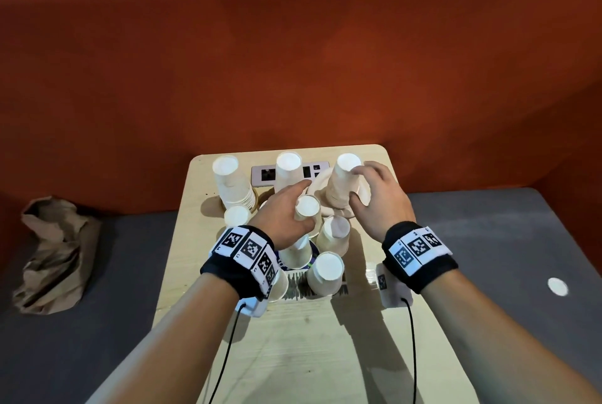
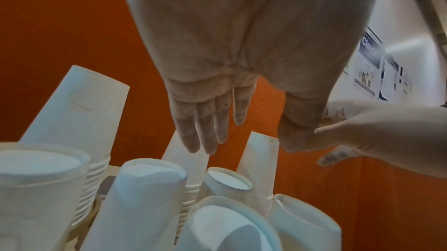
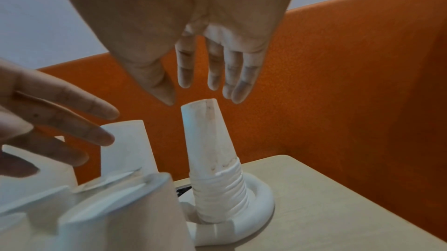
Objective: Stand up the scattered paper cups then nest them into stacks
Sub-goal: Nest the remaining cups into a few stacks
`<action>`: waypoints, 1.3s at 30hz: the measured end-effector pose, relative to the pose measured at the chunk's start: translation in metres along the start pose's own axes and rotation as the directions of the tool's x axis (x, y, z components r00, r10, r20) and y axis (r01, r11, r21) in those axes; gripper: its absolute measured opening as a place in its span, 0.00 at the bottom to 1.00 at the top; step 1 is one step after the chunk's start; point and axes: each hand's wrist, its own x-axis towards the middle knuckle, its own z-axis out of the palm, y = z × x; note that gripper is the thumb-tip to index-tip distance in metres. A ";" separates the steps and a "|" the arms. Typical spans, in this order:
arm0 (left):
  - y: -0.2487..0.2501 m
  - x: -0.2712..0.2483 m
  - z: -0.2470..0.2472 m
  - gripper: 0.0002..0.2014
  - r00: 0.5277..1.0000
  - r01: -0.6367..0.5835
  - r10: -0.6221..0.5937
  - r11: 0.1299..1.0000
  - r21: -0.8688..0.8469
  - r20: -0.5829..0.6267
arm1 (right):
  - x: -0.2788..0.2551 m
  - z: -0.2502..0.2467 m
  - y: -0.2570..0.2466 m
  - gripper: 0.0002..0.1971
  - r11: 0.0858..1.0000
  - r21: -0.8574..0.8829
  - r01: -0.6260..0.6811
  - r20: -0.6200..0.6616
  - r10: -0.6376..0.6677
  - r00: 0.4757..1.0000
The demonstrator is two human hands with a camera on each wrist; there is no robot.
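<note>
Several white paper cups stand upside down on the small wooden table (image 1: pixel 293 354). Three nested stacks line its far edge: left stack (image 1: pixel 233 183), middle stack (image 1: pixel 288 169), right stack (image 1: pixel 342 185) (image 3: pixel 212 150). Single cups crowd the middle, among them one cup (image 1: pixel 308 208) (image 2: pixel 227 180) under my left hand (image 1: pixel 301 205) (image 2: pixel 249 146). That hand hovers over it with straight fingers and holds nothing. My right hand (image 1: pixel 356 187) (image 3: pixel 200 96) is spread just above the top of the right stack, with a small gap showing in the right wrist view.
The right stack stands in a white ring-shaped holder (image 3: pixel 261 203). A socket panel (image 1: pixel 262 174) lies at the table's back. An orange partition (image 1: pixel 293 61) rises behind. Grey surfaces flank the table, with a crumpled brown paper bag (image 1: pixel 55 250) on the left.
</note>
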 end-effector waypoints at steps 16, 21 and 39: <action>-0.010 -0.044 -0.003 0.37 1.000 -0.013 0.013 1.000 0.001 -0.008 | -0.065 0.016 -0.011 0.25 0.986 -0.080 0.149 0.480 -0.093 0.872; -0.017 -0.060 -0.006 0.36 1.000 -0.009 0.009 1.000 -0.007 -0.022 | -0.073 0.025 -0.012 0.28 0.988 -0.116 0.100 0.493 -0.030 0.870; -0.062 -0.122 -0.049 0.44 0.990 -0.142 0.137 0.980 -0.143 -0.040 | -0.093 -0.027 -0.109 0.21 0.973 0.230 -0.020 0.157 -0.017 0.987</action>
